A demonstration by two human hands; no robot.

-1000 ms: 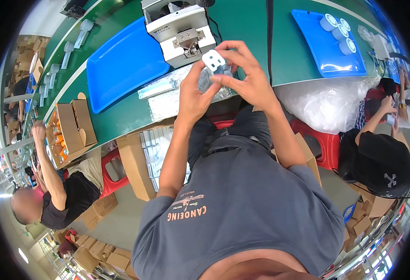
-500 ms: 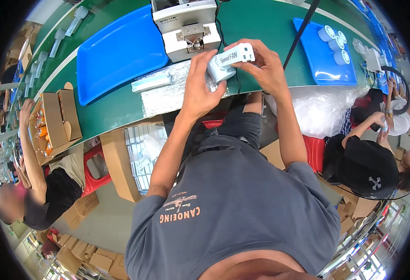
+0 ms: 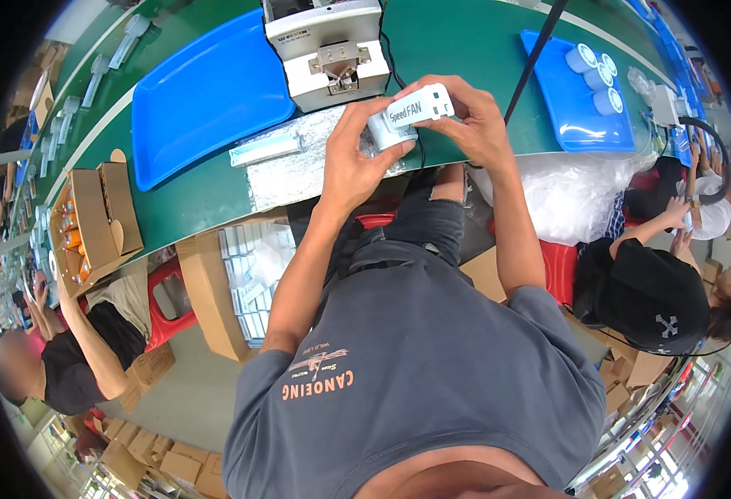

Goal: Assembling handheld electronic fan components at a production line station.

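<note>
A: Nearest item?
B: White device (image 3: 415,109), one: flat rectangular end joined to a round part; held between both hands, above the near edge of the green bench (image 3: 187,204).
A: Hands?
B: Left hand (image 3: 359,156): thumb and fingers pinching the round part. Right hand (image 3: 475,123): thumb and fingers pinching the flat end.
A: Alongside?
B: Silvery sheet (image 3: 286,180), at left, bearing one slim pale box (image 3: 265,150). Clear plastic bags (image 3: 544,195), heaped at right.
A: Obstructions?
B: Pale metal machine (image 3: 328,81), just beyond the hands. Dark bar (image 3: 534,65), slanting between the right hand and the right-side blue tray (image 3: 585,129).
A: Farther?
B: Four white round pieces (image 3: 599,77) in that tray. Larger blue tray (image 3: 211,96), left of the machine.
</note>
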